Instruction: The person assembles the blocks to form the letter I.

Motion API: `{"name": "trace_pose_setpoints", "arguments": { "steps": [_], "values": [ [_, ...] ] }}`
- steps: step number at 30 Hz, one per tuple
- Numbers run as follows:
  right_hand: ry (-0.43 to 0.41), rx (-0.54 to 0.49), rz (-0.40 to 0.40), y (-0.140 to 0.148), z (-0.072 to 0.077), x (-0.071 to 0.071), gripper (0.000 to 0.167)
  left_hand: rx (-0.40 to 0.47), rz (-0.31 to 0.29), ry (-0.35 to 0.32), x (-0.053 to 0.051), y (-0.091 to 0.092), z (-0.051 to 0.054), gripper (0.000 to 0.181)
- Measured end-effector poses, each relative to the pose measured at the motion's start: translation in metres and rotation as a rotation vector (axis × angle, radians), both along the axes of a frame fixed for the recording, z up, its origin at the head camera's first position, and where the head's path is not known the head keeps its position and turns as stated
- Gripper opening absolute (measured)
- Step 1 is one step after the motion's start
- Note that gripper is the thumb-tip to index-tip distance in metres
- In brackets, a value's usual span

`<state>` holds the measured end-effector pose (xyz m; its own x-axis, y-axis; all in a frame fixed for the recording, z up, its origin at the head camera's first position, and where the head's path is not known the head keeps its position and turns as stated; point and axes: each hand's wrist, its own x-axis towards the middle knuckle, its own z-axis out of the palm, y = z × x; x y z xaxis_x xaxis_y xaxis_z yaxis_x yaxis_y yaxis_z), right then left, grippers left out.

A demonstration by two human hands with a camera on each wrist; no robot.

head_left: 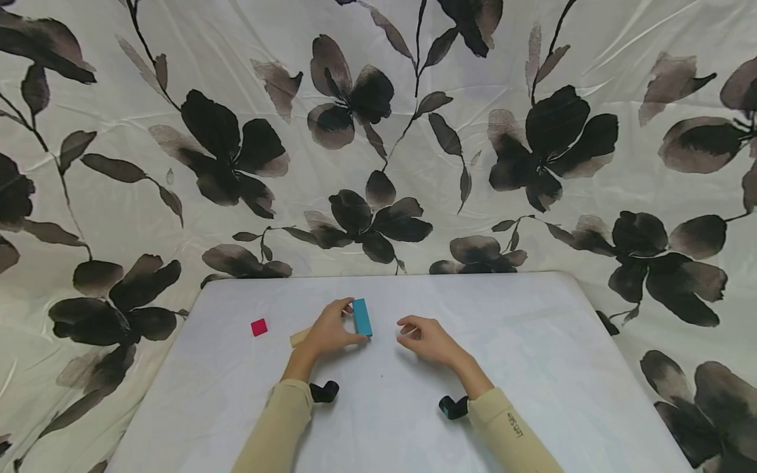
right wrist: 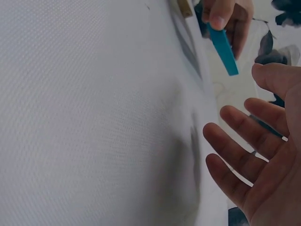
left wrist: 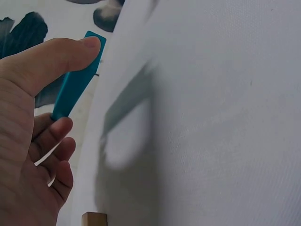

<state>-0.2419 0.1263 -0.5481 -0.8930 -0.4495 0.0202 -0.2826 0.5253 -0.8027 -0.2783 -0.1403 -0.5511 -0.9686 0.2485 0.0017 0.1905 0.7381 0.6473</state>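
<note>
While the head view is looked at, a blue block (head_left: 362, 318) is seen between the thumb (head_left: 353, 339) and the fingertips of the left hand (head_left: 328, 331), grasped near its two ends. By the right hand (head_left: 432, 339) nothing is held; its fingers are loosely bent and well apart from the block. On the white table (head_left: 532, 368), just beside the left hand, on the side away from the right fingers, a wooden block (head_left: 299, 337) is placed, partly covered. Farther from the fingers on that same side, a red block (head_left: 259, 327) is found, touched by no finger.

In the left wrist view, one end of the blue block is pressed by the thumb, and the other end is met by a fingertip. For a steady carry, it is judged, both ends should be pressed evenly, so that turning between the fingertips is avoided. A shadow is cast on the table, by which the lifting is made clearer than in the head view.

In the right wrist view, the right fingers are shown spread and relaxed, a detail hardly readable from above. By neither wrist view is the red block shown.
</note>
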Motion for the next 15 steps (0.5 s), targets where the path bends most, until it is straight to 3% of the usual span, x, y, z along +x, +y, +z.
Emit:
{"name": "trace_pose_setpoints", "arguments": {
  "steps": [15],
  "values": [
    [0.021, -0.009, -0.032, 0.002, -0.007, 0.003, 0.035, 0.018, -0.065, -0.004, 0.0, 0.013, -0.011, 0.102]
  ]
}}
